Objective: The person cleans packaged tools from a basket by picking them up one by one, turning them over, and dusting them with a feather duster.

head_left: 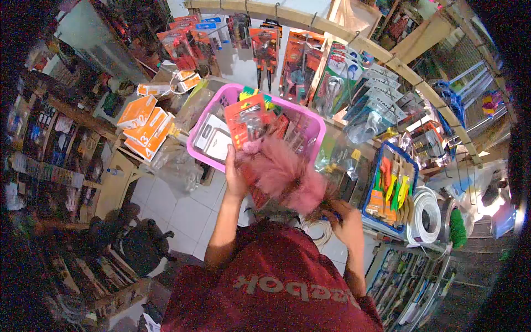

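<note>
A pink feather duster point(282, 171), blurred in places, lies across the front of the pink basket point(192, 145). My left hand point(235, 174) is at the basket's front left, beside the duster's fluffy end; its fingers are partly hidden behind the fluff. At the duster's lower right end is my right hand point(344, 220), fingers bent around something dark and thin that I cannot make out clearly. Inside the basket are a red carded package point(247, 119) and a white box point(213, 137).
Orange boxes point(145, 126) stand left of the basket. On the right, a blue tray point(416, 166) holds brushes point(390, 196), beside a white cable coil point(425, 216). Carded tools point(265, 50) hang from a wooden rail point(293, 15) behind. Shelves line the left.
</note>
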`<state>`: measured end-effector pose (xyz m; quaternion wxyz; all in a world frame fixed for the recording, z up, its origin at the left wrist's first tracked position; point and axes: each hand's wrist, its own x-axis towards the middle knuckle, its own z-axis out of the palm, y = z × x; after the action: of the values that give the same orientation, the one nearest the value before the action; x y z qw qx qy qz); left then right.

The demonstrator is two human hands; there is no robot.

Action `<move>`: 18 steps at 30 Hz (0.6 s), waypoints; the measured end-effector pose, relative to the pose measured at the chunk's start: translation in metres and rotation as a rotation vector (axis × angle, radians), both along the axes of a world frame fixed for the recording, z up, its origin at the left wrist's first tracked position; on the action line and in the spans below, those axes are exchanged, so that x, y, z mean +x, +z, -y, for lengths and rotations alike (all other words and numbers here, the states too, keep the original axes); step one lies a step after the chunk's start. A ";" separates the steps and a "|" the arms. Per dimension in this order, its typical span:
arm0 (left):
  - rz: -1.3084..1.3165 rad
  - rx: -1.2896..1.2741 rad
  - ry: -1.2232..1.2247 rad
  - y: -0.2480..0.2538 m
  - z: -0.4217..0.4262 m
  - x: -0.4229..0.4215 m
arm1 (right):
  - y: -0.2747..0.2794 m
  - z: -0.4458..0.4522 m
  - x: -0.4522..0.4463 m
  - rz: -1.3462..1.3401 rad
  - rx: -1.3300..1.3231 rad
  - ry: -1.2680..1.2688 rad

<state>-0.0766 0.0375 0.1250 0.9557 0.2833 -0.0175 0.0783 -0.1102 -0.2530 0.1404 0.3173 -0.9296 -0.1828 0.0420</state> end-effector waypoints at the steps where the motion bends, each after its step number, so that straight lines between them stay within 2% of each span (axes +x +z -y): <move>1: -0.157 0.152 0.116 0.007 0.006 -0.001 | 0.004 0.003 0.001 0.014 -0.013 0.033; 6: -0.246 0.277 -0.095 0.015 0.000 -0.015 | 0.026 0.029 0.012 0.091 -0.183 0.135; 9: -0.372 0.276 -0.183 0.006 0.001 -0.021 | 0.042 0.027 0.023 0.123 -0.307 0.014; 10: -0.330 0.269 -0.175 0.001 -0.002 -0.020 | 0.037 0.027 0.024 0.204 -0.282 0.028; 13: -0.236 0.241 -0.140 -0.001 -0.007 -0.020 | 0.035 0.030 0.022 0.139 -0.335 0.157; 15: -0.210 0.218 -0.104 0.009 -0.005 -0.020 | 0.034 0.034 0.024 0.135 -0.274 0.169; 18: -0.339 0.290 -0.025 0.016 0.006 -0.025 | 0.044 0.035 0.033 0.104 -0.299 0.117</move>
<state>-0.1012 0.0318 0.1412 0.8951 0.4265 0.1290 0.0143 -0.0771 -0.2875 0.1839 0.1625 -0.9551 -0.2446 0.0389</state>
